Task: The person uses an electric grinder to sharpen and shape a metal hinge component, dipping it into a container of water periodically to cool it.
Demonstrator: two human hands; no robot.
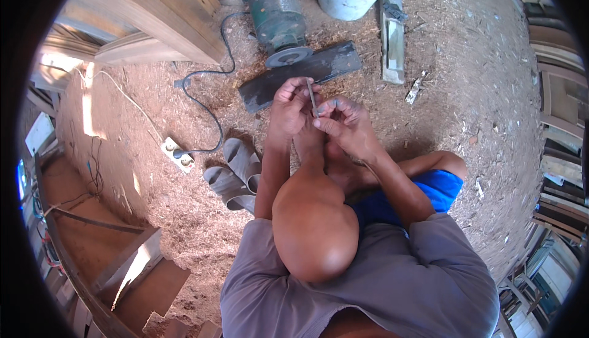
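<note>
Between my two hands is a thin, narrow strip (312, 97), greyish and perhaps metal; its exact kind I cannot make out. The fingers of my left hand (288, 109) are closed at its upper end. My right hand (348, 127) pinches the lower end between thumb and fingers. Just beyond the hands lies a dark board (334, 63) on the ground. A green bench grinder (277, 20) stands behind it, its round grinding wheel (289, 57) facing me. The wheel and the strip are apart.
A whitish bucket (347, 0) holding liquid stands beyond, beside a long block with a pale inset (393, 49). Grey sandals (228, 181) lie at my left. A black cable (205, 108) runs to a power strip (177, 155). Wooden frames (561, 101) line the right side.
</note>
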